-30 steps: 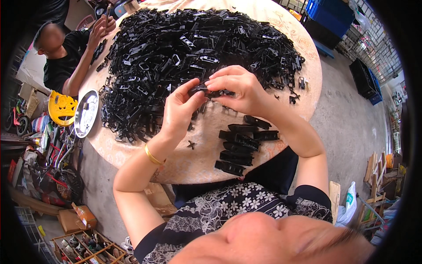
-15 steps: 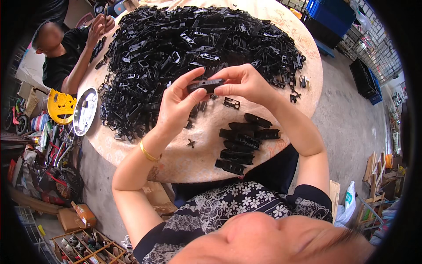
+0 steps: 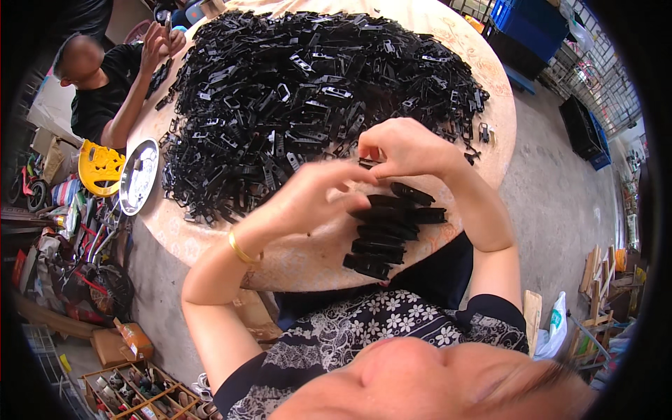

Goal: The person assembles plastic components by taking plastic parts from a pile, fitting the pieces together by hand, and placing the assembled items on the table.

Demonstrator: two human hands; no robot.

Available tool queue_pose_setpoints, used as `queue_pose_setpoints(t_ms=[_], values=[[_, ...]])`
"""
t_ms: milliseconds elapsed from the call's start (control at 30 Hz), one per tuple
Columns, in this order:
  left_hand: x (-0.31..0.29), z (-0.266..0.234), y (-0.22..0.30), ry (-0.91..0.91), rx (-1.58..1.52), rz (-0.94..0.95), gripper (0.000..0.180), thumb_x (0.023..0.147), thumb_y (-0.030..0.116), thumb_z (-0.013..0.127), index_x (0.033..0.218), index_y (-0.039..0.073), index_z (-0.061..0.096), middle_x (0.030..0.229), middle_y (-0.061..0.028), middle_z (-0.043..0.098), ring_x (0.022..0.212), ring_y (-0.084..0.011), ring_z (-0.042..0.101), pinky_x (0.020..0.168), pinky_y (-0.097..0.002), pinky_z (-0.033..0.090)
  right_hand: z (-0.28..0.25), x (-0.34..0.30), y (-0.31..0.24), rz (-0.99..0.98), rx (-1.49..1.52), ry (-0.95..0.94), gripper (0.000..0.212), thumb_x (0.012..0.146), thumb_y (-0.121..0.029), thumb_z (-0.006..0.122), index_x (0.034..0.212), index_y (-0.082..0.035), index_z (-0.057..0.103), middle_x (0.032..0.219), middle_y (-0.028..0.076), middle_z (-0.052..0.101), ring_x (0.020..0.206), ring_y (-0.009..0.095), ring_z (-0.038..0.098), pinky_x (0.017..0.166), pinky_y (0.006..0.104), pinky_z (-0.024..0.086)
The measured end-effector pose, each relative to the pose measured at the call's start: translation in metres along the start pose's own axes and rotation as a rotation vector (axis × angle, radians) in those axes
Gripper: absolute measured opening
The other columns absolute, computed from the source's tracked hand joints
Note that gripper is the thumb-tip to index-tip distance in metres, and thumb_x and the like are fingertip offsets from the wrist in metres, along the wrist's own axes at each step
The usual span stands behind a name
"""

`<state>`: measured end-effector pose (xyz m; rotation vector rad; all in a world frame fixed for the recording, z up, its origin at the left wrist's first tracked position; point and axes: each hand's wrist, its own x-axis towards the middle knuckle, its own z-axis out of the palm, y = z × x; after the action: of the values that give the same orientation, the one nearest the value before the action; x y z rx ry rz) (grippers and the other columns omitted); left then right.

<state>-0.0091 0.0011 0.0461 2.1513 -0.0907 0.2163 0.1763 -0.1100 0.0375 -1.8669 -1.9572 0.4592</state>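
My left hand [image 3: 308, 199], smeared by motion, hovers at the left of a group of black plastic pieces [image 3: 383, 229] laid out near the table's front edge. Its thumb and forefinger stand apart, and nothing shows between them. The palm side is partly hidden. My right hand [image 3: 413, 150] is just beyond the group, its fingers curled down and closed on a small black plastic frame [image 3: 367, 162], of which only a bit shows. Past both hands spreads a large heap of similar black plastic parts [image 3: 280, 91].
A patterned cloth covers the round table [image 3: 490, 77]. At its left edge are a metal plate [image 3: 140, 176] and a yellow plastic seat [image 3: 98, 168]. Across at the far left sits another person [image 3: 105, 84]. Blue crates [image 3: 528, 28] stand on the floor at the back right.
My hands have parted and come down toward the near group. The black piece held between them no longer shows there. My right fingers now close where the loose frame lay.
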Motion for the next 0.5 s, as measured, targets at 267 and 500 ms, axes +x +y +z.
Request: queue_pose_setpoints(t_ms=[267,500], values=[[0.03,-0.106,-0.075,0.303,0.787,-0.24,0.024,0.077,0.013,0.065,0.098,0.0,0.065,0.085,-0.0144,0.063,0.077,-0.0245,0.06,0.073,-0.0322,0.048,0.01,0.009,-0.002,-0.133,0.145,0.193,0.02,0.077,-0.014,0.059,0.094,-0.005,0.065,0.086,0.013,0.062,0.082,0.029,0.06,0.073,0.0364,0.049],[0.06,-0.097,-0.085,0.038,0.909,-0.288,0.023,0.069,0.006,0.066,0.091,0.0,0.064,0.087,-0.0165,0.063,0.085,-0.0281,0.061,0.077,-0.0344,0.049,0.016,0.015,0.013,-0.107,0.256,0.44,0.017,0.083,-0.017,0.058,0.093,-0.005,0.064,0.081,0.014,0.064,0.077,0.031,0.062,0.07,0.0374,0.049]])
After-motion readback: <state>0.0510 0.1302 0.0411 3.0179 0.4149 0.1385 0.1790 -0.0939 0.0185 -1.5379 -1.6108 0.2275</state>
